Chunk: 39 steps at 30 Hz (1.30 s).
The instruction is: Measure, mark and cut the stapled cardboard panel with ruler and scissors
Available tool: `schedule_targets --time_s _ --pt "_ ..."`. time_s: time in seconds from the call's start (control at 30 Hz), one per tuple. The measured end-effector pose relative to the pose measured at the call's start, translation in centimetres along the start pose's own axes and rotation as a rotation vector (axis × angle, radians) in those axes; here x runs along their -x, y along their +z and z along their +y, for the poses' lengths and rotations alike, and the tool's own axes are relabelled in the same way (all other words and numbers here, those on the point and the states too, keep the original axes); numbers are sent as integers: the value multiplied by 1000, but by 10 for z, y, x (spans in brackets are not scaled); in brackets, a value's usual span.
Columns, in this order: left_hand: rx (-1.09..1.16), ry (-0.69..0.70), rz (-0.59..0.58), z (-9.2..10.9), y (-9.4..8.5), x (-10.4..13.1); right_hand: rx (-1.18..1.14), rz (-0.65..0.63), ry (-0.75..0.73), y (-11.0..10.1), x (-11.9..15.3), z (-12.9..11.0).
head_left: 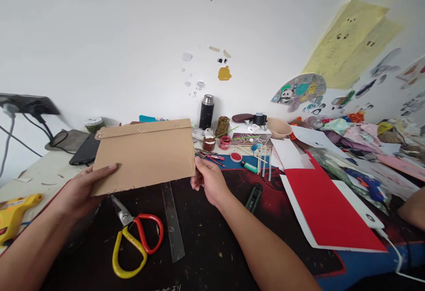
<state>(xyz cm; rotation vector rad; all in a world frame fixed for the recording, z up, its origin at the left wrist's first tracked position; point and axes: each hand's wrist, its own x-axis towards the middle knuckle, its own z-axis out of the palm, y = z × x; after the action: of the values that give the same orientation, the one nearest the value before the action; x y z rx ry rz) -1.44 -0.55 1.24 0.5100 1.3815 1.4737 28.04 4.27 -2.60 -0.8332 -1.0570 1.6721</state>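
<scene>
A flat piece of brown cardboard (146,158) is held up over the table, with a folded strip along its top edge that bears small metal-looking loops. My left hand (89,182) grips its lower left corner, the thumb lying on the front face. At the right edge, my right hand (207,176) pinches the board between thumb and curled fingers. Below it lie scissors (134,233) with one yellow and one red handle, blades parted. A clear ruler (173,226) rests beside them. To the right of my right forearm is a dark green utility knife (254,197).
Red card (327,202) and a white power bank (360,204) with a cable lie at right. A black flask (207,113), paint jars (225,142) and sticks stand at the back. A yellow glue gun (16,213) is at left. Another person's arm (413,209) shows at far right.
</scene>
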Motion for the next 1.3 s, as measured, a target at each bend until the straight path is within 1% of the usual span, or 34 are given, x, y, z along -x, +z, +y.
schedule_targets --time_s 0.2,0.4,0.57,0.77,0.97,1.17,1.3 --pt "-17 -36 20 1 2 2 -56 -39 45 4 1 3" --pt "-49 -51 13 0 4 6 -75 26 59 3 1 4" --pt "-42 -53 24 0 7 10 -106 42 66 1 0 3" --pt "-33 -44 17 -1 7 10 -126 5 82 6 2 5" --pt "-32 -52 31 1 8 12 -120 -1 86 8 4 5" --pt "-14 -48 -2 1 7 11 -121 0 96 8 4 5" --pt "23 -6 8 0 5 7 -66 -57 100 7 5 7"
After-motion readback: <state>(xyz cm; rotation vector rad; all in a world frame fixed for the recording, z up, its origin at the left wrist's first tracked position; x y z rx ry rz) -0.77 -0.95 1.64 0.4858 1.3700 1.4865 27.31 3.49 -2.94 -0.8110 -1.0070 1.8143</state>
